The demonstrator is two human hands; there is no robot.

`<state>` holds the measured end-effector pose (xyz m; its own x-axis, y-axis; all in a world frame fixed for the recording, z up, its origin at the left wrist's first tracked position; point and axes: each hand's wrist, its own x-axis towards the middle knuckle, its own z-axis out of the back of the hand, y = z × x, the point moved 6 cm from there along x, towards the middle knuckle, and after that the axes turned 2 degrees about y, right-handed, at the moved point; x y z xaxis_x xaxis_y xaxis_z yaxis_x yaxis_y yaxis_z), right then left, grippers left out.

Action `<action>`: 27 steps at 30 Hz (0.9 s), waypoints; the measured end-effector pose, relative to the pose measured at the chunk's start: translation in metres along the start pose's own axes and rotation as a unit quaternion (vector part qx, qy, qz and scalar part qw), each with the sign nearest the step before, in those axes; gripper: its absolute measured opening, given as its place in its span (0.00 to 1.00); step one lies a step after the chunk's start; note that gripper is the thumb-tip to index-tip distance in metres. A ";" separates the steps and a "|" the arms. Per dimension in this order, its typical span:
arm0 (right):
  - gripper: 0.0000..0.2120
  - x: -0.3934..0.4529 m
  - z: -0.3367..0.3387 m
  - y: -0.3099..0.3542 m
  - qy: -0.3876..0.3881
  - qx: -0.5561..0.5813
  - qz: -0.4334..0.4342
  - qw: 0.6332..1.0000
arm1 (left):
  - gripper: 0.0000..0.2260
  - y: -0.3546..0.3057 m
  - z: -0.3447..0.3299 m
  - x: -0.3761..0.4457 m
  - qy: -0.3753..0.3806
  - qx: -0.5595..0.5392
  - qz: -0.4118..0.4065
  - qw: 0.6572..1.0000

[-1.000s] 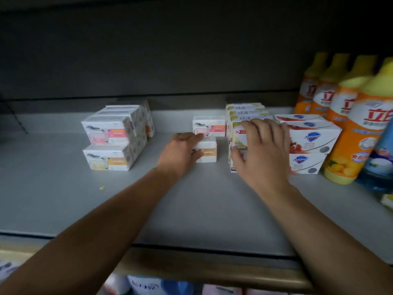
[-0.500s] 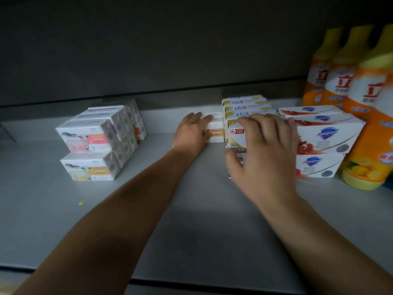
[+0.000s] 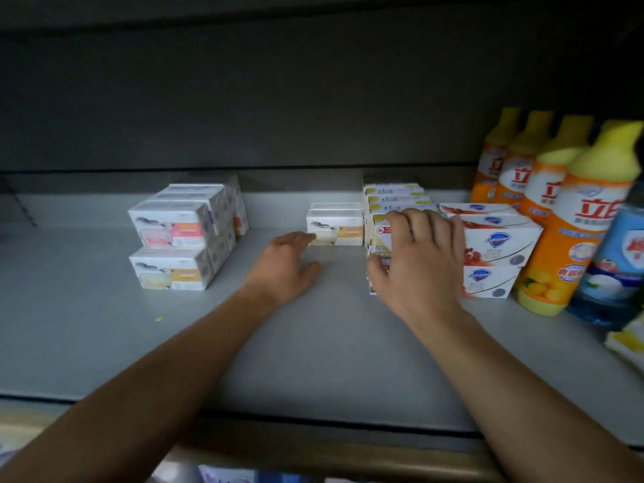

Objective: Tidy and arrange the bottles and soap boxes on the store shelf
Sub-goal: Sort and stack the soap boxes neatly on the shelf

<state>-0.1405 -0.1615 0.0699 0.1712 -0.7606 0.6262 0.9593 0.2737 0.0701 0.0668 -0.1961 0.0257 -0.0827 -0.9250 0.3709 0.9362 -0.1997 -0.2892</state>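
Soap boxes [image 3: 380, 235] in a yellow-labelled stack sit under the right hand [image 3: 420, 263], its fingers curled over them. Left hand [image 3: 284, 264] lies relaxed, fingertips touching a goat-print box [image 3: 336, 228]. Red-printed boxes [image 3: 495, 245] and orange detergent bottles [image 3: 557, 235] crowd the right; another stack [image 3: 181, 238] stands well left.

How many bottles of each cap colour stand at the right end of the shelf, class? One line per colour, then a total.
Yellow-capped orange bottles: 4
Blue bottle, cap out of view: 1
Total: 5
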 end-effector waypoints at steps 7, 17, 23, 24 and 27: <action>0.25 0.000 0.017 0.054 0.022 0.032 0.036 0.999 | 0.19 0.046 0.061 -0.109 0.011 0.002 0.046 0.999; 0.23 -0.015 -0.031 0.208 0.154 0.203 0.152 0.955 | 0.20 0.147 0.112 -0.203 0.001 0.053 0.165 0.985; 0.24 0.007 -0.057 0.263 0.200 0.204 0.158 0.945 | 0.20 0.155 0.107 -0.207 -0.035 0.059 0.171 0.983; 0.26 0.013 -0.062 0.268 0.210 0.196 0.155 0.945 | 0.21 0.157 0.107 -0.207 -0.034 0.062 0.174 0.982; 0.29 0.024 -0.075 0.280 0.238 0.162 0.148 0.946 | 0.24 0.160 0.105 -0.206 -0.024 0.065 0.176 0.982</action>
<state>0.1488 -0.1479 0.0463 0.5769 -0.7804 0.2411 0.7480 0.6233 0.2280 0.2697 -0.0041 -0.0045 0.2666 -0.9124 0.3106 0.9400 0.1749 -0.2930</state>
